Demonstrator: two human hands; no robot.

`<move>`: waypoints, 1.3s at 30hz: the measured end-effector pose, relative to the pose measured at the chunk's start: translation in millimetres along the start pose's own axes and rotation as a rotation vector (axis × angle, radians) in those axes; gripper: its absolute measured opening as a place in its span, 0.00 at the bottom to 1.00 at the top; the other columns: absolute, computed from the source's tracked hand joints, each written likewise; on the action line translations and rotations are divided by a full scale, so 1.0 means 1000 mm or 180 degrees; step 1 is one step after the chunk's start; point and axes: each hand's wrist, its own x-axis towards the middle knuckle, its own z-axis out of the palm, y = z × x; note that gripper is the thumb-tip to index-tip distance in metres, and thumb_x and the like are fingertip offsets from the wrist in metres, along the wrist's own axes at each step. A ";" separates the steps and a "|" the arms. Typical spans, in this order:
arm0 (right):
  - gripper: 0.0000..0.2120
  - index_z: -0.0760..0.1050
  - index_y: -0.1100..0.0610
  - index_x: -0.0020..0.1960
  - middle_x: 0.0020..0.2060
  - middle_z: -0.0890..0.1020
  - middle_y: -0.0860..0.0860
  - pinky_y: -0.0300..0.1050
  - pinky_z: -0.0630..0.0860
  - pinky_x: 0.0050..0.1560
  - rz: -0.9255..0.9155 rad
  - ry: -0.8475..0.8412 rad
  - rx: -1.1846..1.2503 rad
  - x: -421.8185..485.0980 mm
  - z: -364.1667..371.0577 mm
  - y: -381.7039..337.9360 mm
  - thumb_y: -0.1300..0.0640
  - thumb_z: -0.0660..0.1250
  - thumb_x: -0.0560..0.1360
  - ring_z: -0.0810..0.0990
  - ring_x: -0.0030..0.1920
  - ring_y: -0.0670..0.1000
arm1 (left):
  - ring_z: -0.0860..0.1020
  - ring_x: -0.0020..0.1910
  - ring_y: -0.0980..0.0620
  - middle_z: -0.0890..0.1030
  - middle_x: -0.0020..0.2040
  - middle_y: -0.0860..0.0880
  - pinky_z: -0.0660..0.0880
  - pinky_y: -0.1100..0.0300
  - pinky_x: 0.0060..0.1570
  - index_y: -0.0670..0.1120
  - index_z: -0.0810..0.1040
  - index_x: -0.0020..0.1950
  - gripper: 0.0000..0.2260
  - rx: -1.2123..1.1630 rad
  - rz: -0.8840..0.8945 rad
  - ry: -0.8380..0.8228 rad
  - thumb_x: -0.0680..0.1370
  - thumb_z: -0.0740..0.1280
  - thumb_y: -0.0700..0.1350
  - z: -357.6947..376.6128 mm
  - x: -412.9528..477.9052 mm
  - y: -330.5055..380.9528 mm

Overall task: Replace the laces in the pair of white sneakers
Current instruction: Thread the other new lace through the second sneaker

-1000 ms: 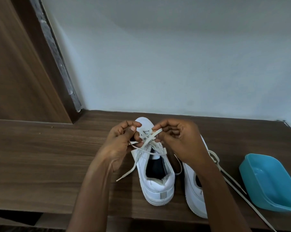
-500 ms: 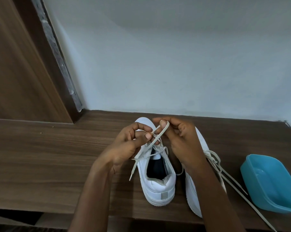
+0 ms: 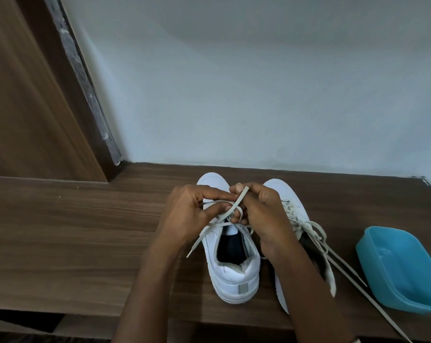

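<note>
My left hand (image 3: 184, 214) pinches one strand of the flat lace (image 3: 199, 240). My right hand (image 3: 264, 211) pinches its tip. Both work over the sneaker (image 3: 234, 276) by the bench's (image 3: 85, 243) front edge. Judged: lace limp, light, slippery, so grip near the stiff tip. Upper smooth, white.

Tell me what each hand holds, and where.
Both hold the lace of the sneaker under them: left hand pinches one strand between thumb and forefinger, right hand pinches another near its upper end.
</note>
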 end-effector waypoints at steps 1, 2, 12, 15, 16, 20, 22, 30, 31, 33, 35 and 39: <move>0.11 0.79 0.64 0.53 0.30 0.78 0.57 0.36 0.74 0.26 0.0029 0.0024 0.0046 0.000 0.000 0.001 0.56 0.64 0.82 0.75 0.25 0.47 | 0.77 0.28 0.59 0.85 0.43 0.64 0.69 0.63 0.30 0.62 0.86 0.50 0.12 0.0152 0.0030 -0.0012 0.73 0.76 0.44 0.000 0.000 -0.001; 0.12 0.79 0.64 0.53 0.28 0.77 0.56 0.36 0.73 0.26 0.0064 0.0032 0.0086 0.001 0.000 0.000 0.55 0.64 0.82 0.75 0.25 0.48 | 0.76 0.30 0.63 0.85 0.44 0.64 0.67 0.67 0.31 0.62 0.86 0.49 0.11 0.0299 0.0066 -0.0030 0.74 0.75 0.45 0.001 0.000 0.001; 0.25 0.81 0.60 0.43 0.30 0.80 0.55 0.41 0.70 0.30 0.0093 0.0773 0.0045 0.008 -0.028 -0.017 0.38 0.63 0.79 0.74 0.28 0.49 | 0.73 0.32 0.70 0.76 0.31 0.71 0.62 0.64 0.31 0.55 0.82 0.46 0.01 0.1009 -0.0197 0.0029 0.77 0.71 0.49 -0.003 -0.001 -0.004; 0.13 0.79 0.60 0.48 0.34 0.82 0.57 0.40 0.75 0.33 -0.0136 0.0789 0.0753 0.009 -0.043 -0.021 0.51 0.65 0.82 0.78 0.29 0.49 | 0.72 0.27 0.65 0.75 0.30 0.71 0.62 0.63 0.30 0.53 0.81 0.43 0.04 0.0713 -0.0501 -0.0124 0.78 0.70 0.46 -0.007 -0.002 -0.011; 0.08 0.77 0.60 0.54 0.41 0.84 0.58 0.41 0.78 0.36 -0.0216 0.0725 0.0954 0.010 -0.047 -0.021 0.56 0.65 0.82 0.82 0.34 0.51 | 0.71 0.25 0.61 0.78 0.31 0.67 0.64 0.61 0.30 0.53 0.80 0.42 0.05 0.0507 -0.0603 -0.0183 0.78 0.70 0.45 -0.008 -0.003 -0.013; 0.34 0.57 0.54 0.79 0.56 0.83 0.58 0.43 0.81 0.46 -0.0134 0.0504 0.0623 0.012 -0.050 -0.019 0.65 0.68 0.78 0.86 0.52 0.58 | 0.76 0.30 0.51 0.83 0.35 0.55 0.72 0.57 0.34 0.50 0.82 0.41 0.08 -0.0393 -0.1031 -0.0326 0.80 0.68 0.43 -0.012 -0.004 -0.011; 0.25 0.72 0.56 0.71 0.49 0.86 0.55 0.38 0.79 0.41 -0.0249 0.0321 -0.0208 0.007 -0.046 -0.021 0.63 0.72 0.76 0.87 0.46 0.53 | 0.73 0.27 0.61 0.80 0.32 0.58 0.67 0.64 0.32 0.48 0.82 0.41 0.09 -0.0692 -0.1129 -0.0403 0.80 0.67 0.41 -0.013 -0.003 -0.008; 0.09 0.85 0.48 0.42 0.35 0.81 0.44 0.37 0.72 0.37 -0.1247 -0.0422 -0.2060 0.001 -0.010 -0.010 0.52 0.82 0.65 0.74 0.32 0.42 | 0.69 0.21 0.63 0.77 0.27 0.56 0.63 0.73 0.24 0.40 0.81 0.42 0.08 -0.1431 -0.1391 -0.0315 0.80 0.66 0.36 -0.010 0.000 0.005; 0.09 0.85 0.48 0.41 0.35 0.80 0.44 0.36 0.71 0.36 -0.1342 -0.0315 -0.2150 0.002 -0.008 -0.008 0.52 0.83 0.64 0.74 0.32 0.41 | 0.68 0.20 0.63 0.76 0.25 0.57 0.63 0.73 0.23 0.39 0.80 0.43 0.07 -0.1529 -0.1459 -0.0287 0.80 0.65 0.35 -0.010 -0.001 0.006; 0.09 0.85 0.49 0.40 0.35 0.78 0.43 0.36 0.69 0.37 -0.1481 -0.0231 -0.2300 0.004 -0.006 -0.004 0.52 0.83 0.63 0.75 0.34 0.40 | 0.65 0.19 0.62 0.75 0.24 0.56 0.61 0.72 0.22 0.38 0.81 0.43 0.07 -0.1651 -0.1541 -0.0289 0.79 0.66 0.35 -0.011 -0.001 0.006; 0.07 0.84 0.50 0.40 0.34 0.77 0.42 0.37 0.69 0.37 -0.1569 -0.0246 -0.2518 0.003 -0.003 -0.001 0.53 0.81 0.66 0.75 0.35 0.38 | 0.64 0.20 0.62 0.76 0.25 0.56 0.61 0.71 0.22 0.38 0.82 0.44 0.07 -0.1635 -0.1518 -0.0312 0.79 0.67 0.37 -0.011 -0.002 0.007; 0.08 0.80 0.52 0.38 0.35 0.79 0.44 0.39 0.71 0.38 -0.1227 -0.0488 -0.2382 0.002 -0.008 -0.002 0.50 0.74 0.73 0.75 0.34 0.42 | 0.71 0.23 0.65 0.80 0.31 0.53 0.65 0.75 0.26 0.37 0.84 0.49 0.07 -0.1503 -0.1296 -0.0230 0.78 0.70 0.40 -0.015 -0.003 0.005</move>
